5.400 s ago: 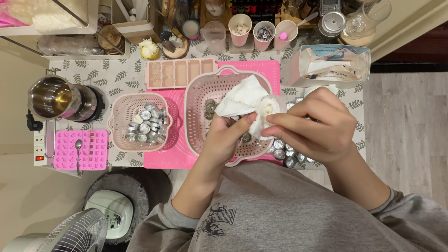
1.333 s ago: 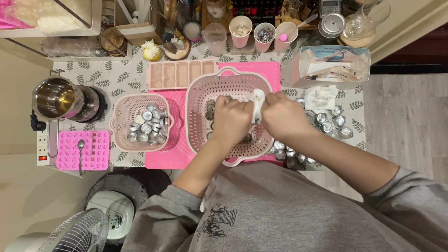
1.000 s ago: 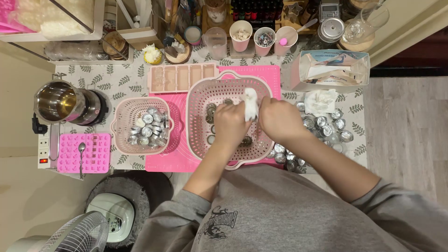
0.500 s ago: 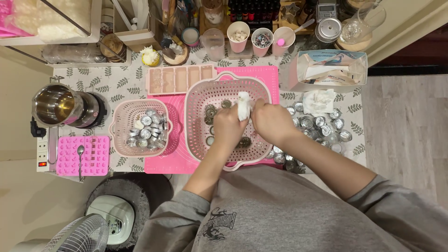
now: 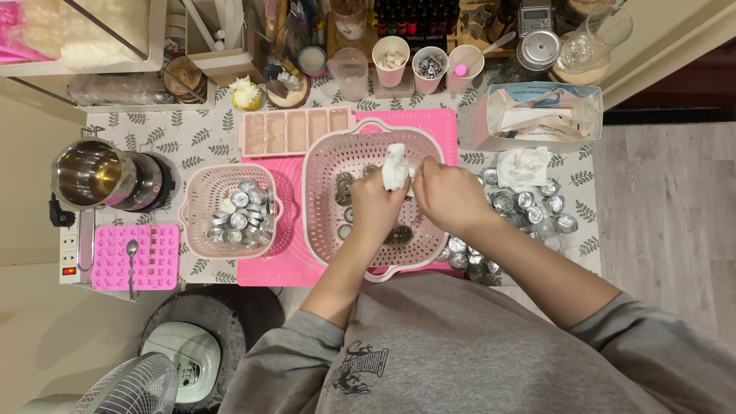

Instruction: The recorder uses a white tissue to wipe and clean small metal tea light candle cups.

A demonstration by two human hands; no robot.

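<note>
Both my hands meet over the large pink basket (image 5: 320, 157). My left hand (image 5: 374, 208) is shut on a crumpled white tissue (image 5: 395, 165) that sticks up above its fingers. My right hand (image 5: 448, 196) pinches the same tissue from the right, and whatever lies inside the tissue is hidden. A few small metal cups (image 5: 344, 184) lie on the basket's floor under my hands. To the left, a smaller pink basket (image 5: 198, 184) holds several more metal cups (image 5: 241, 215).
Loose metal cups (image 5: 529, 207) and a used tissue (image 5: 523, 165) lie right of the big basket, below a tissue box (image 5: 537, 115). A steel pot (image 5: 88, 172), a pink mould with a spoon (image 5: 153, 257), a long tray mould (image 5: 295, 130) and paper cups (image 5: 391, 57) surround them. A fan (image 5: 123, 383) stands below.
My hands have shifted left and away from me, from the basket's right rim to over its middle. The tissue, spread wide earlier, is now bunched small between them.
</note>
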